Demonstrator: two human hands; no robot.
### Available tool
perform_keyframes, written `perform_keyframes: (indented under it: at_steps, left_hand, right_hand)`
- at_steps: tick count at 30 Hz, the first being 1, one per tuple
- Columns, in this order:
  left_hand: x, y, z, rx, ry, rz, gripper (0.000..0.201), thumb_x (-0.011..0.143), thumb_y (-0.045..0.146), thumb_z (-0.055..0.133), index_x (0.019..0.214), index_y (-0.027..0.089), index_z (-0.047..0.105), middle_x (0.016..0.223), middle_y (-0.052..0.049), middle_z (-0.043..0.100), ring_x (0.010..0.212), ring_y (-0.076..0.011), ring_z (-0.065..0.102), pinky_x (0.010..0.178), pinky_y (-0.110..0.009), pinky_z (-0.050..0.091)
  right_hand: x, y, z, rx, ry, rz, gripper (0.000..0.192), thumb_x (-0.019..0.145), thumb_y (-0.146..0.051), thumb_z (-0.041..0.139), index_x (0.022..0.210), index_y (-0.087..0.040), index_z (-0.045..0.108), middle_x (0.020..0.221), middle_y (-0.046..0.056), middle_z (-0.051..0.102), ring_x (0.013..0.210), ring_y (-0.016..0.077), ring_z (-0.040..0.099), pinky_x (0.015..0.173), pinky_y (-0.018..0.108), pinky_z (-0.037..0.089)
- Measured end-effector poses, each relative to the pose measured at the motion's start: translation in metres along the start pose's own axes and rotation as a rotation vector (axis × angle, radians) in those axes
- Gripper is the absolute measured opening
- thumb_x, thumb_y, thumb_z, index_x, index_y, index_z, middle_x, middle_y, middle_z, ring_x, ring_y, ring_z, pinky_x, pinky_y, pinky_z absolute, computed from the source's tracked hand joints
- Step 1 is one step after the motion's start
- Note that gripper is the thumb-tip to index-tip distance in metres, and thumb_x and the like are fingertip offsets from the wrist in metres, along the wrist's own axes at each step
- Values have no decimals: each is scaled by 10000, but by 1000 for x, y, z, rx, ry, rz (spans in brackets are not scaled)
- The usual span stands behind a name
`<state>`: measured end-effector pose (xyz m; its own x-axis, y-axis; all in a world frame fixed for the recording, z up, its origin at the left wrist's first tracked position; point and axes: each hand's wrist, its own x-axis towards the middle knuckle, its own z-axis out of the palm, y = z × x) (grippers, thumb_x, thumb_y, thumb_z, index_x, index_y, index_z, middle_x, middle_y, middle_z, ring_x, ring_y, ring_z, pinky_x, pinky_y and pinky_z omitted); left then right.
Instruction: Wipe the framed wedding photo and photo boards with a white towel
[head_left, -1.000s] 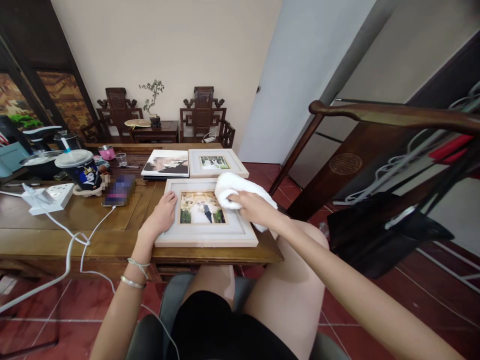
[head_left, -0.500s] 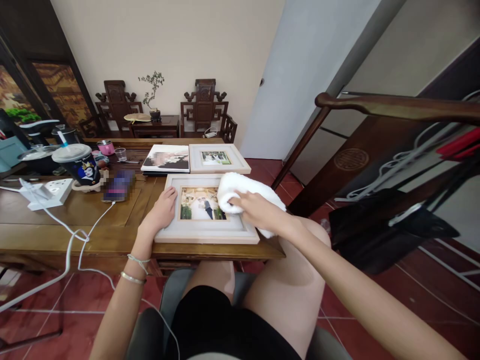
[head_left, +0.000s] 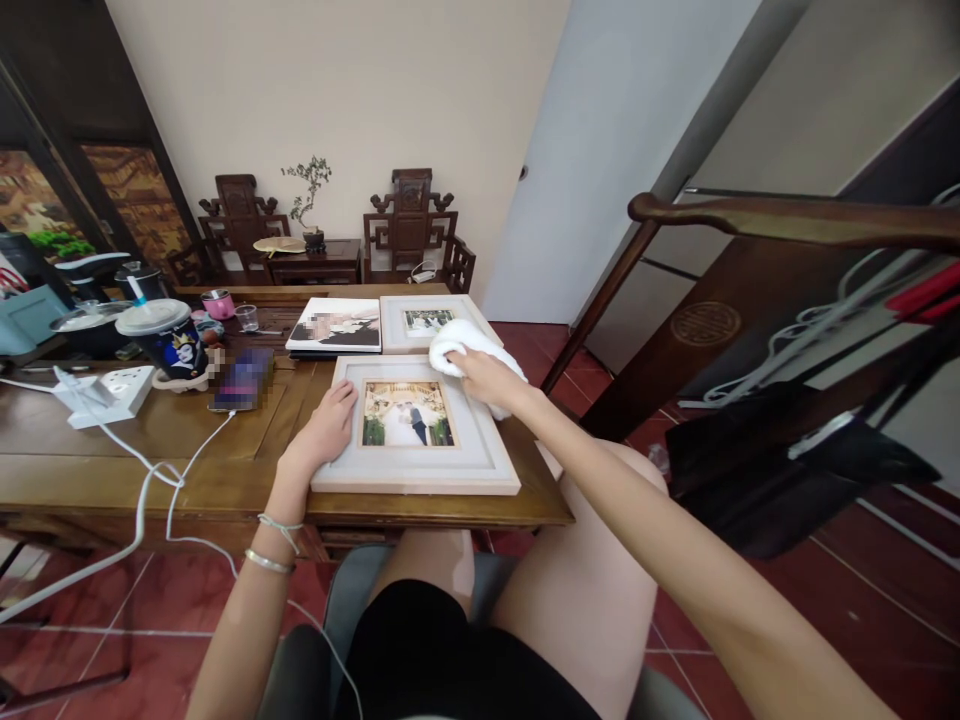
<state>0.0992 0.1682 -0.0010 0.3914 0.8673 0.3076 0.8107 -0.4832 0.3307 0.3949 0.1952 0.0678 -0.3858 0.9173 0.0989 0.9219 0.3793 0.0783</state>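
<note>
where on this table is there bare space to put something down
Bare wood lies on the table between the power strip and the near picture frame, crossed only by a white cable. The far left is crowded with a cup and a phone; behind the near frame lie two more pictures.

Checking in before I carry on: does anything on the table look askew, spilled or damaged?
Nothing stands out. The near photo frame lies flat, held by the left hand, while the right hand presses a white cloth at its far right corner. No spills.
</note>
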Motion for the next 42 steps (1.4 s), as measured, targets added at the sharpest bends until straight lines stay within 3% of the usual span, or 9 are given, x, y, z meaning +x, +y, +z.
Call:
perform_keyframes:
  at_steps: [3, 7, 13, 17, 24, 27, 33, 38, 42]
  left_hand:
    - [-1, -1, -1, -2, 4, 17, 469, 930, 189, 342, 1344, 78, 531, 1468, -175, 478, 1433, -275, 349, 1186, -475, 299]
    - [0, 0, -2, 11, -4, 28, 479, 931, 183, 327, 1348, 61, 527, 1471, -182, 473, 1435, -271, 346, 1194, -473, 283]
    - [1, 2, -2, 17, -2, 29, 480, 928, 167, 325, 1341, 21, 524, 1465, -210, 472, 1431, -274, 352, 1193, -467, 286]
    - [0, 0, 1, 23, 24, 37, 467, 927, 157, 331, 1332, 44, 533, 1453, -197, 491, 1424, -272, 366, 1186, -479, 301]
    - [0, 3, 3, 23, 16, 21, 466, 919, 135, 334, 1334, 44, 526, 1455, -199, 485, 1429, -270, 355, 1182, -476, 310]
    - [-1, 5, 2, 32, 7, 1, 475, 915, 125, 326, 1342, 51, 521, 1470, -192, 471, 1432, -275, 348, 1170, -490, 326]
    - [-1, 3, 3, 43, 15, 16, 485, 901, 121, 335, 1346, 72, 521, 1465, -184, 480, 1432, -267, 352, 1174, -483, 321]
    - [-1, 3, -2, 42, -5, 16, 475, 918, 148, 330, 1344, 54, 519, 1469, -190, 474, 1437, -265, 344, 1187, -473, 296]
    - [-1, 6, -4, 16, 8, 3, 475, 915, 145, 343, 1339, 33, 526, 1463, -199, 478, 1437, -258, 344, 1200, -448, 277]
  right_hand:
    - [23, 1, 1, -40, -1, -2, 523, 825, -5, 383, 1319, -96, 527, 1215, 222, 609, 978, 316, 626, 789, 356, 429]
    - [12, -1, 2, -67, -20, -57, 489, 834, -1, 388, 1289, -67, 554, 1175, 242, 613, 1062, 339, 596, 873, 388, 409]
    - [-55, -26, -9, -144, -78, -240, 467, 776, 45, 413, 1194, -34, 605, 1220, 256, 594, 1225, 349, 507, 996, 434, 371]
    - [-109, -47, -26, -97, -159, -243, 493, 754, 58, 397, 1184, -59, 608, 1250, 243, 591, 1237, 328, 519, 985, 426, 412]
    - [-177, -75, -31, -36, -130, -271, 514, 723, 29, 436, 1191, -92, 610, 1352, 241, 557, 1331, 353, 460, 1034, 478, 428]
    - [-176, -87, -37, -41, -134, -273, 505, 721, 25, 446, 1191, -69, 606, 1363, 263, 543, 1358, 375, 424, 1054, 502, 414]
    - [-133, -125, -56, 23, -173, -331, 390, 784, 5, 438, 1106, -80, 640, 1158, 232, 650, 1175, 357, 565, 968, 477, 459]
    - [-102, -158, -44, 83, -128, -469, 400, 816, -40, 439, 1174, -99, 607, 1259, 233, 594, 1204, 345, 526, 1003, 500, 408]
    - [-107, -151, -35, 91, -81, -447, 393, 809, -25, 436, 1148, -100, 622, 1241, 221, 604, 1208, 315, 530, 1055, 494, 362]
